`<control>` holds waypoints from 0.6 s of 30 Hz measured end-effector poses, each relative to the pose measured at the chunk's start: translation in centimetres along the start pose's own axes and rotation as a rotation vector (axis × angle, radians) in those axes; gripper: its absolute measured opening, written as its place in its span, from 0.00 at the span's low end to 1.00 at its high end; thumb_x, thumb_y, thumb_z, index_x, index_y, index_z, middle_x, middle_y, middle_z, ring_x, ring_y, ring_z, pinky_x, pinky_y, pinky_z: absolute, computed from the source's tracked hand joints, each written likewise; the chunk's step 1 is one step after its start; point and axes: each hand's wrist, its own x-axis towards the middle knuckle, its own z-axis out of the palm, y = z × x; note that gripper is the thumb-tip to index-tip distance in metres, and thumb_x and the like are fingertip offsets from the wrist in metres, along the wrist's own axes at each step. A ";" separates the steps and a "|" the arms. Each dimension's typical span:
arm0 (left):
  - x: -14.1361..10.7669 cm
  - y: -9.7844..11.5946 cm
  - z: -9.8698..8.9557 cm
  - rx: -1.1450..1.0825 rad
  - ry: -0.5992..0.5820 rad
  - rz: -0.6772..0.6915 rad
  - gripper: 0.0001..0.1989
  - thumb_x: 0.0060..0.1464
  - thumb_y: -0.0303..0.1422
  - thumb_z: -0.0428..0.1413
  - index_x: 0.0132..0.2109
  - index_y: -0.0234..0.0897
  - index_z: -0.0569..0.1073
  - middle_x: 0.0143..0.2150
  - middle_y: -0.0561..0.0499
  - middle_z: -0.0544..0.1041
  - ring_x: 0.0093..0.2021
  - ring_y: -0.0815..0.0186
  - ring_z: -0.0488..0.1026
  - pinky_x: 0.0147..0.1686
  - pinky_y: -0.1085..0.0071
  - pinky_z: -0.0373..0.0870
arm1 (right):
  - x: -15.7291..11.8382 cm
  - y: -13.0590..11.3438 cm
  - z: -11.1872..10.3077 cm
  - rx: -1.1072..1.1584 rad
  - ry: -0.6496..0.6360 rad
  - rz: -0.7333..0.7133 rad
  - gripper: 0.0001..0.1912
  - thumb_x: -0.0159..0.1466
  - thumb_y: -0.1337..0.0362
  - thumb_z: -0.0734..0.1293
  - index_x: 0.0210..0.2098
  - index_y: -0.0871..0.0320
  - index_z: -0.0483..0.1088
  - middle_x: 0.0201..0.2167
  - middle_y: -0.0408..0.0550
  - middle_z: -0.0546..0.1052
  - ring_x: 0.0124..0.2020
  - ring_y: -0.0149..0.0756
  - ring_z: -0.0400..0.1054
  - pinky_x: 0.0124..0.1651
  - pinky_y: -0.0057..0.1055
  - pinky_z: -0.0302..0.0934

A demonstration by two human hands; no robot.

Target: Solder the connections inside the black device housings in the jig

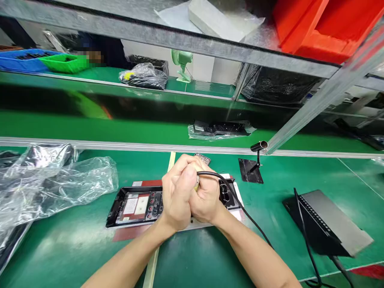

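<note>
Near the middle of the frame, a corded tool (197,184) is gripped by both hands at once: the left hand (177,196) and the right hand (207,198) are pressed together, fingers curled tightly around it, above a long black housing (155,205). The step in hand is judged to be work with the tool on the housing, but since the tip is hidden behind the fists, it cannot be told whether contact is made. For the next move, a steady grip and a straight line seem to be called for, with the black cord (249,216), which is trailed toward the lower right, kept clear of the forearms. The housing is laid left to right across the centre, its middle covered by the hands, over a reddish sheet (129,234). The green workbench (75,252) is crossed by a pale strip (151,266) at lower centre. A clear plastic bag (99,176) is spread at the left, while a metal tube (259,146) is mounted on a small stand right of centre and a grey-and-black box (336,216) is set at lower right. A metal shelf (144,31) is seen across the top, with a red bin (300,36) at upper right. Beyond it, a pale green fan (181,58) is placed at upper centre, and blue and green trays (18,63) are lined up at upper left.
</note>
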 end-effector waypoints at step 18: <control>-0.3 0.6 -0.8 0.089 0.008 -0.087 0.17 0.70 0.43 0.47 0.37 0.38 0.71 0.36 0.52 0.70 0.36 0.66 0.68 0.39 0.69 0.66 | 0.1 -0.9 -0.6 -0.050 -0.107 0.126 0.05 0.66 0.65 0.68 0.41 0.55 0.70 0.70 0.54 0.59 0.68 0.46 0.61 0.66 0.48 0.63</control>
